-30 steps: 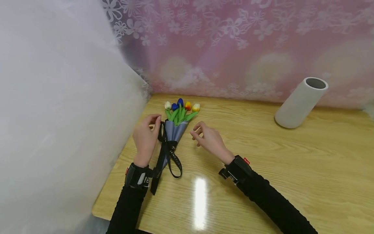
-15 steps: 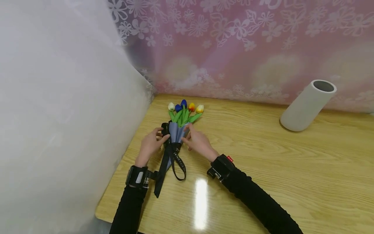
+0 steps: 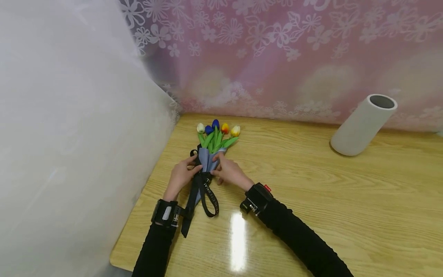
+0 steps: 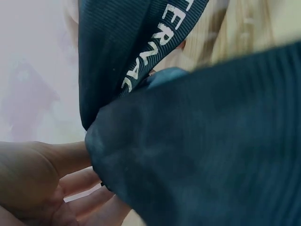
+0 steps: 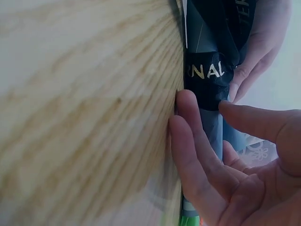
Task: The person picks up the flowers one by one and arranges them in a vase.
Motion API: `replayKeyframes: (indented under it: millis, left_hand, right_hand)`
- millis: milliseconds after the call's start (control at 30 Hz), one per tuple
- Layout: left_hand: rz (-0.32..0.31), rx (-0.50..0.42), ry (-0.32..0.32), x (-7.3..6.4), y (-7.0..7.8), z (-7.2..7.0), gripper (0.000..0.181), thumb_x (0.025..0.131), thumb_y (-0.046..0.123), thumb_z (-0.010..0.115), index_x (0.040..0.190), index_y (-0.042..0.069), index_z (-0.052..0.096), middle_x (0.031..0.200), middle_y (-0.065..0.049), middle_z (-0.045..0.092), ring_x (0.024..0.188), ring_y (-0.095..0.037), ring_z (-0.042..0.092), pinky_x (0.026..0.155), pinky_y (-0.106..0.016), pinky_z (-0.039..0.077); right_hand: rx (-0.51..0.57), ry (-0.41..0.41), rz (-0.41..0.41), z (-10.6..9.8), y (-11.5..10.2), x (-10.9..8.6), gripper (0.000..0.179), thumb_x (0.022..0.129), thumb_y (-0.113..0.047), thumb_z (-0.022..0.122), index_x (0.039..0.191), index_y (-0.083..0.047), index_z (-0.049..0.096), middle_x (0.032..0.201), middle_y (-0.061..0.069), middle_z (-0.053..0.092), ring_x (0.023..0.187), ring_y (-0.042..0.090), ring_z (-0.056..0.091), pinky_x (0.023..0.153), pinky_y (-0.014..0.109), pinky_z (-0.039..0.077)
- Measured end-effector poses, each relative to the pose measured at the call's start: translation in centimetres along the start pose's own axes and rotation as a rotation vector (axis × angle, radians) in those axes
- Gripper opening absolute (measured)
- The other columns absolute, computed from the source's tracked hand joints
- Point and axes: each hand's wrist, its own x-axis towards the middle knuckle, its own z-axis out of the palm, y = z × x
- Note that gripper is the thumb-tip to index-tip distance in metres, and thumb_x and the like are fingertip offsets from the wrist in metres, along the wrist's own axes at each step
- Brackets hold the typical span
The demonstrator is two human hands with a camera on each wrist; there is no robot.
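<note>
A tulip bouquet in blue-grey wrapping lies on the wooden table, its white, blue, orange and yellow blooms pointing to the back. Black lettered ribbon is tied round its middle, with a loop and long tail trailing toward the front. My left hand grips the bouquet's left side, thumb on the wrapping just above the tie. In the left wrist view the ribbon hides part of the fingers. From the right, my right hand holds the wrapping; the right wrist view shows its thumb at the ribbon band and fingers along the table.
A white cylindrical vase stands at the back right of the table. Behind hangs a pink floral curtain, and white sheeting borders the left edge.
My right hand has moved left from beside the bouquet onto its wrapping. The left hand has come down from the upper ribbon loop and closed in on the bouquet's left side.
</note>
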Motion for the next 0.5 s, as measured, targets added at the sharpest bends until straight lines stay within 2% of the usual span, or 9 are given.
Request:
replayKeyframes:
  millis: [500]
  left_hand:
    - [0.022,0.006,0.054,0.21,0.43,0.80,0.055,0.095,0.023,0.074,0.142,0.002,0.057,0.117,-0.025,0.071,0.101,-0.039,0.072,0.079,-0.046,0.060]
  right_hand:
    - [-0.027,0.005,0.046,-0.63,-0.19,-0.25,0.040,0.097,-0.013,0.071,0.131,-0.006,0.051,0.084,0.011,0.071,0.061,0.022,0.071,0.050,0.029,0.053]
